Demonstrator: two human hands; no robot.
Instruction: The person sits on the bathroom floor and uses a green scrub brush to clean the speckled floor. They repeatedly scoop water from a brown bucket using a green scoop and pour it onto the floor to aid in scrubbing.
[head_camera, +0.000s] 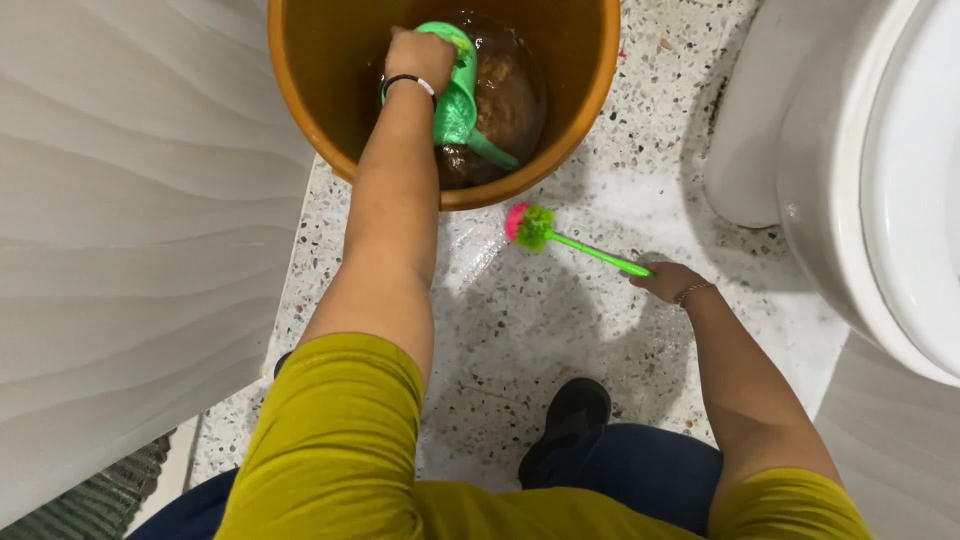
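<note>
left side: white wavy wall panel (120, 250) runs right up beside the orange bucket (300, 90), no gap to slip through
right side: toilet (860, 170) bulges in
middle: bare terrazzo floor (560, 320) between them, only the brush (570, 240) lying across
near edge: black shoe (568, 420)
</note>
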